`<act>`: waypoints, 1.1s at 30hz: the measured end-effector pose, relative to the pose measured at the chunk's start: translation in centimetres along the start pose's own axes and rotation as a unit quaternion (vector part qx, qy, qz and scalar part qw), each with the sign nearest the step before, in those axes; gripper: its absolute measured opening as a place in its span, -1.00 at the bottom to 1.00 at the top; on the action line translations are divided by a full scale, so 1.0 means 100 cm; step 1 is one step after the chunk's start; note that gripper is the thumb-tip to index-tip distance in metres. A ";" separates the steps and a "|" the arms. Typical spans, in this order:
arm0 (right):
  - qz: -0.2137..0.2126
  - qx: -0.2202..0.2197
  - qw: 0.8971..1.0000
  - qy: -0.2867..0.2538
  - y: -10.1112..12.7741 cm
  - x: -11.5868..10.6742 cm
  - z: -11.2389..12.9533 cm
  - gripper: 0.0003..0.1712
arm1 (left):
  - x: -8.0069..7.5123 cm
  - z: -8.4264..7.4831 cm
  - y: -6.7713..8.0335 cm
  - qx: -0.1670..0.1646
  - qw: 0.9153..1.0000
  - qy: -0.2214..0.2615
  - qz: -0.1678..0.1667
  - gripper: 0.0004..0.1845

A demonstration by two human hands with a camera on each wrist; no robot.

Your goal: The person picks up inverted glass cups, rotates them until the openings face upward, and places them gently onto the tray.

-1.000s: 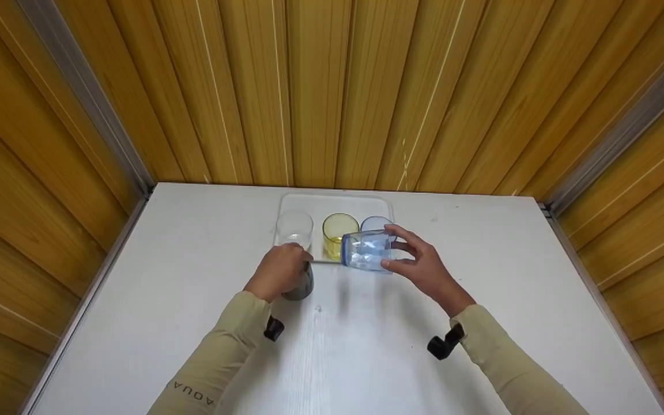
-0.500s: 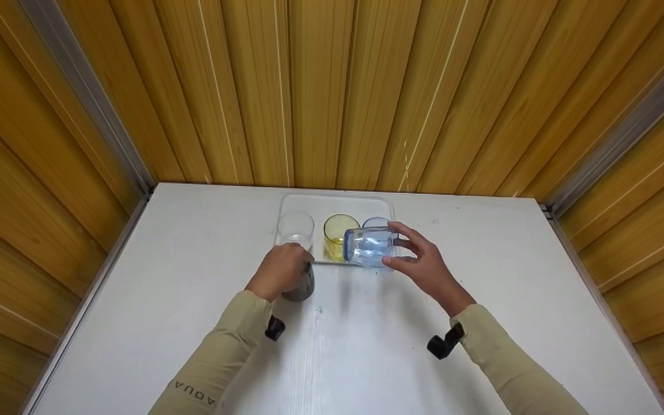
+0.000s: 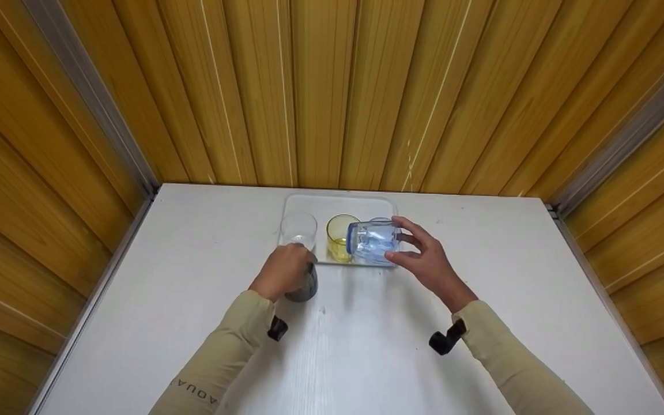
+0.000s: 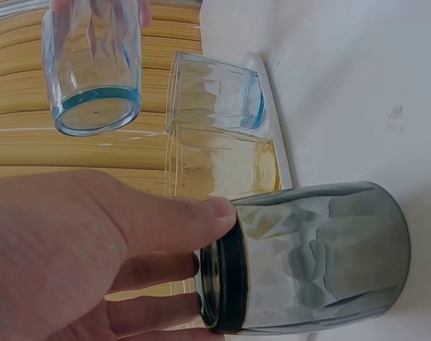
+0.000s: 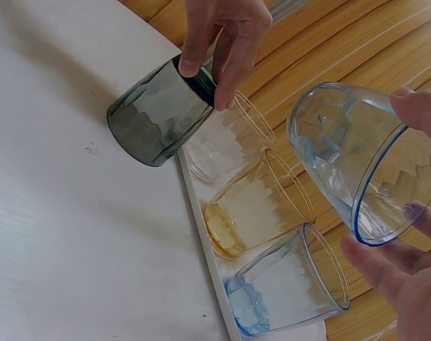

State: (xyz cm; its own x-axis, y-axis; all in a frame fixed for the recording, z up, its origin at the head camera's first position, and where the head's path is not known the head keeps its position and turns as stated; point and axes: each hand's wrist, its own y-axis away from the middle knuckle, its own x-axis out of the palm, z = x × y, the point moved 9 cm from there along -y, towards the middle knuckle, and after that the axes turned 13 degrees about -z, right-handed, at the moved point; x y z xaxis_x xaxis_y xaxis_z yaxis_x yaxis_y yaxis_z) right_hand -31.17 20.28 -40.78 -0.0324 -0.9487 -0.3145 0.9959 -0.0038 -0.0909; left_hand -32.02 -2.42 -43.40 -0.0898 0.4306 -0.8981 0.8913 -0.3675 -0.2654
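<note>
My left hand [image 3: 286, 268] grips a dark grey glass [image 3: 304, 286] by its thick base. That glass is upside down, its rim facing the white table, just in front of the tray. My right hand [image 3: 429, 262] holds a light blue glass [image 3: 373, 241] near the rim, thumb and fingers spread around it. The blue glass lies sideways in the air with its base pointing left, over the tray's right part. Behind it, a second blue glass [image 5: 290, 284] stands on the tray, mostly hidden in the head view. A yellow glass [image 3: 338, 245] stands beside it.
A white tray [image 3: 338, 202] sits at the back of the white table [image 3: 366, 346]. On its left stands a clear glass [image 3: 299, 222], partly behind my left hand. Wood-patterned panels [image 3: 320, 92] rise close behind the table and along both sides.
My right hand has raised the light blue glass slightly toward the back, covering more of the standing blue glass. The left hand and grey glass stay nearly still.
</note>
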 end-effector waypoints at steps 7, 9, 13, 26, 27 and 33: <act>-0.004 -0.002 1.000 -0.008 0.000 -0.001 0.007 -0.19 | -0.001 0.000 -0.001 0.015 1.000 -0.010 -0.008 -0.70; -0.009 0.000 1.000 -0.009 -0.001 -0.002 0.007 -0.19 | -0.001 0.000 -0.001 0.017 1.000 -0.011 -0.009 -0.70; -0.015 0.002 1.000 -0.003 -0.002 -0.003 0.005 -0.19 | 0.000 0.000 -0.001 0.014 1.000 -0.014 -0.005 -0.71; -0.026 -0.007 1.000 -0.015 -0.005 -0.005 0.006 -0.17 | -0.001 -0.002 0.000 0.015 1.000 -0.015 -0.006 -0.71; -0.027 -0.008 0.999 -0.017 -0.007 -0.006 0.003 -0.17 | -0.001 -0.002 0.000 0.015 1.000 -0.015 -0.005 -0.71; -0.036 -0.019 0.999 -0.009 -0.019 -0.008 -0.020 -0.14 | -0.001 -0.002 -0.001 0.013 1.000 -0.019 -0.002 -0.73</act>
State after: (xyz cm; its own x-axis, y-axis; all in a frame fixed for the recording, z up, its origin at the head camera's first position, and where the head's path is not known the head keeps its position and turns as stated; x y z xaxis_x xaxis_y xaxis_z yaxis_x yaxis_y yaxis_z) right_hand -33.16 21.69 -42.22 -0.1014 -0.9521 -0.2886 0.9872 -0.0604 -0.1476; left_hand -32.03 -2.23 -43.18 -0.1108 0.4001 -0.9097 0.8796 -0.3867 -0.2772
